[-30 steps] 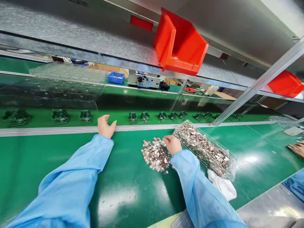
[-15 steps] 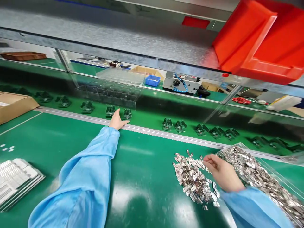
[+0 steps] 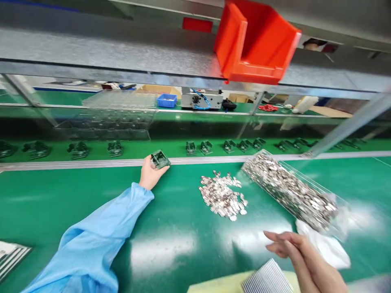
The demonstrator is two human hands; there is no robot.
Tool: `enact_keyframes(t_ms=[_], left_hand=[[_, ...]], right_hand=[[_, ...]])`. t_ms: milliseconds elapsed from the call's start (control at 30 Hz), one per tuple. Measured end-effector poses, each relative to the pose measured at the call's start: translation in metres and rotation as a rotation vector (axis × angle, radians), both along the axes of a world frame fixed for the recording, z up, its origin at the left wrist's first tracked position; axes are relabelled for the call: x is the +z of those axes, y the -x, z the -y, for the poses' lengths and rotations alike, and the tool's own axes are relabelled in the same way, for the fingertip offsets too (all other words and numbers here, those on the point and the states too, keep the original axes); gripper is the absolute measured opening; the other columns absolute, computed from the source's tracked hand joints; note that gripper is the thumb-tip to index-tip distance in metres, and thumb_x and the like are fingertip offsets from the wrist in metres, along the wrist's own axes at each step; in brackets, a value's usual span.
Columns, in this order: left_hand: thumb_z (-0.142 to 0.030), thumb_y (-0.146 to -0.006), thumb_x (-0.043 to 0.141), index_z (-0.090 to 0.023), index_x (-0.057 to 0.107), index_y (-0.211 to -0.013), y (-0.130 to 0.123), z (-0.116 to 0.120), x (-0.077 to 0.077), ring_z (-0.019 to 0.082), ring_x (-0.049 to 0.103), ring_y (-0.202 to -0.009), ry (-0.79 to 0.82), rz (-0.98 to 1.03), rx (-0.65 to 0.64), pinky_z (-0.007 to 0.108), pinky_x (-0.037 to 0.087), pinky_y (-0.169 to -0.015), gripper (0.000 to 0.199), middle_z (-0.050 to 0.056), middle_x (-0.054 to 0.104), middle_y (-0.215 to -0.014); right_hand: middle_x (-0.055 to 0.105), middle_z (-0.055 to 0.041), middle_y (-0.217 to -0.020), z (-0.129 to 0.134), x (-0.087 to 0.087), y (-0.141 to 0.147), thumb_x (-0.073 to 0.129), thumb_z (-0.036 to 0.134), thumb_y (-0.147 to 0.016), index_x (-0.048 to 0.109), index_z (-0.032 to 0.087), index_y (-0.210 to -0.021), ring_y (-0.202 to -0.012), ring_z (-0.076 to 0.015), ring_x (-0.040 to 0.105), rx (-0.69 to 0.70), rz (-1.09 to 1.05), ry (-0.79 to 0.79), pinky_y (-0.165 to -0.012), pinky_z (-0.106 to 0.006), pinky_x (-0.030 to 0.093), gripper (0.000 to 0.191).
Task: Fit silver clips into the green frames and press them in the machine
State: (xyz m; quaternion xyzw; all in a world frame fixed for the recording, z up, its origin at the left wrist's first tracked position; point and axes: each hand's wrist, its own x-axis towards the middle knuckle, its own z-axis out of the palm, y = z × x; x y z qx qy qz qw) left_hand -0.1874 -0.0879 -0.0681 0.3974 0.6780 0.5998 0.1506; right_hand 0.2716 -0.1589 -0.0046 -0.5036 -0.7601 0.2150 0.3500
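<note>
My left hand [image 3: 151, 173] holds a small green circuit-board assembly [image 3: 160, 159] between thumb and fingers, above the metal rail at the near edge of the green belt. My right hand [image 3: 305, 256] is at the lower right, its fingers drawn together; whether a small piece is between them I cannot make out. Beneath it lies a ribbed silvery block [image 3: 269, 278] on a pale yellow surface [image 3: 214, 285]. Between my hands, a loose pile of small metal pieces [image 3: 221, 195] lies on the green table. A clear tray [image 3: 293, 191] full of similar pieces stands right of the pile.
Several similar assemblies [image 3: 206, 147] stand in a row along the belt [image 3: 174, 146]. A red bin [image 3: 256, 44] sits on the metal shelf [image 3: 122, 53] overhead. A slanting metal post [image 3: 351, 122] rises at right. White material [image 3: 328, 248] lies below the tray.
My left hand has taken an assembly off the belt and brought it nearer over the rail. My right hand has left the metal pile and come back toward me. The view has swung right.
</note>
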Motion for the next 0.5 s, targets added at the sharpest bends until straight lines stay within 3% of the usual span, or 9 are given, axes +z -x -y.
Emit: enact_keyframes(t_ms=[100,167,233,400,500], left_hand=[[-0.037,-0.063,0.081,-0.021,0.040,-0.114,-0.090,0.030,-0.003,0.022,0.072,-0.093,-0.059,0.158,-0.245,0.039,0.060,-0.087,0.067,0.010,0.062,-0.117],[-0.033,-0.059,0.084,-0.022,0.043,-0.108,-0.140,0.054,0.000,0.021,0.072,-0.093,-0.103,0.317,-0.401,0.037,0.060,-0.086,0.065,0.009,0.061,-0.119],[-0.028,-0.056,0.086,-0.022,0.045,-0.103,-0.180,0.075,0.005,0.021,0.071,-0.094,-0.102,0.460,-0.513,0.036,0.060,-0.086,0.063,0.007,0.061,-0.120],[-0.023,-0.054,0.087,-0.022,0.048,-0.096,-0.245,0.109,0.013,0.019,0.070,-0.095,-0.010,0.588,-0.599,0.032,0.061,-0.083,0.058,0.002,0.062,-0.111],[-0.024,-0.058,0.085,-0.023,0.048,-0.096,-0.275,0.119,0.014,0.016,0.069,-0.087,0.013,0.632,-0.621,0.029,0.060,-0.078,0.053,0.001,0.063,-0.105]], right_hand=[[0.070,-0.0081,-0.103,0.023,0.010,0.013,0.053,0.042,-0.093,0.071,0.027,-0.093,-0.093,-0.0247,0.068,-0.088,0.019,-0.243,-0.080,-0.037,0.058,0.024],[0.066,-0.0074,-0.094,0.035,0.008,0.014,0.057,0.034,-0.092,0.073,0.026,-0.093,-0.086,-0.0221,0.066,-0.178,0.024,-0.379,-0.073,-0.034,0.056,0.018],[0.064,-0.0049,-0.086,0.045,0.002,0.010,0.058,0.026,-0.093,0.072,0.025,-0.098,-0.076,-0.0185,0.064,-0.193,0.013,-0.409,-0.067,-0.030,0.054,0.016],[0.070,-0.0039,-0.090,0.065,-0.012,-0.009,0.054,0.018,-0.095,0.069,0.023,-0.102,-0.079,-0.0173,0.068,-0.118,-0.084,-0.301,-0.072,-0.029,0.056,0.018],[0.071,-0.0029,-0.085,0.075,-0.018,-0.008,0.049,0.018,-0.097,0.065,0.021,-0.106,-0.070,-0.0153,0.069,-0.121,-0.157,-0.225,-0.065,-0.025,0.057,0.019]])
